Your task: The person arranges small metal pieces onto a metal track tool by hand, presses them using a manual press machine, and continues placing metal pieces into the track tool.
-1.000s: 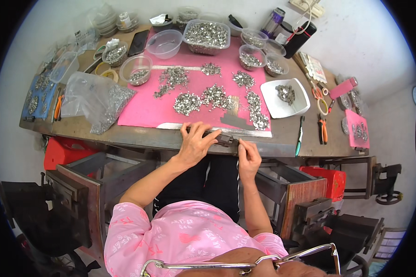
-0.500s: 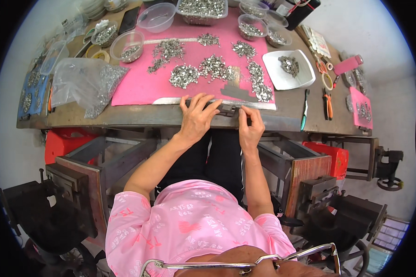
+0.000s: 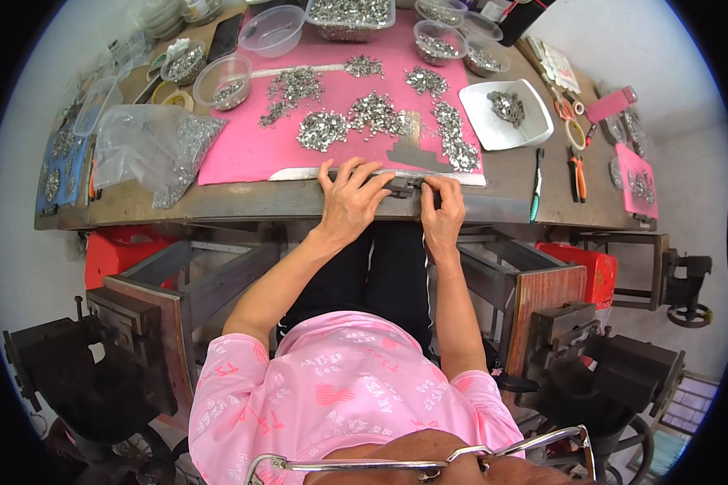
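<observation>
A small dark metal block [image 3: 401, 188] lies at the front edge of the workbench, between my two hands. My left hand [image 3: 348, 200] grips its left part, with the fingers bent over the top. At the block's right end, the thumb and fingers of my right hand [image 3: 443, 214] are pinched together; what they hold is too small or hidden to tell. Just beyond my fingers is a pink ribbed mat [image 3: 251, 158] bearing several heaps of small shiny metal pieces [image 3: 323, 131]. Flat grey strips [image 3: 419, 158] lie on the mat near my right hand.
To the left sits a clear plastic bag [image 3: 133, 145] of metal pieces. On the right are a white tray [image 3: 477, 121], a toothbrush [image 3: 537, 182] and orange-handled pliers [image 3: 577, 178]. Plastic tubs [image 3: 273, 31] stand at the back. Below the bench are red stools [image 3: 121, 255] and vises.
My right hand has shifted slightly at the block's end, its fingers more curled over it. My left hand keeps its place on the block. The whole view has moved a little.
</observation>
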{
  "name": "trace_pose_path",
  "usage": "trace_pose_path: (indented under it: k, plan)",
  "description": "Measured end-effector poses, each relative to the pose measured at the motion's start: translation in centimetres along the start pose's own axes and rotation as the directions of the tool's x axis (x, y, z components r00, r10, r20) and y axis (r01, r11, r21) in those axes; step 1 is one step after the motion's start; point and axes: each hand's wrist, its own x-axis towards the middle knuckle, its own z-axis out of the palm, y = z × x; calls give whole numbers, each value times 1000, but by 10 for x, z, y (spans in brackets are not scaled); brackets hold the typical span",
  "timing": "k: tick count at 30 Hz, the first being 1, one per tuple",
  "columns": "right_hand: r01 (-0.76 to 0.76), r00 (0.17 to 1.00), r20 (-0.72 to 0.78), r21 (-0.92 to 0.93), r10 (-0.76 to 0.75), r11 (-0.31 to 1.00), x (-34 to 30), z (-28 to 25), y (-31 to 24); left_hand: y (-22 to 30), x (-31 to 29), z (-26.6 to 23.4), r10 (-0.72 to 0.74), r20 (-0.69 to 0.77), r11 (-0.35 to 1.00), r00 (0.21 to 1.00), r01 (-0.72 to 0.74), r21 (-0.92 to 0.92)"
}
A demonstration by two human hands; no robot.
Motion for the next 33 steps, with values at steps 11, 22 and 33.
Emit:
trace_pose_path:
  k: [11,22,33]
  plan:
    - [79,996,-48,-53,-82,995,0,1,0,-1,-2,-3,14,-156,980,988,-44,-192]
    - [252,968,37,-62,-250,966,2,17,-18,-13,-16,9,-80,-415,884,906,-127,-450]
    - [206,977,61,-16,-205,978,10,25,-18,-13,-15,8,-21,-414,903,910,-161,-398]
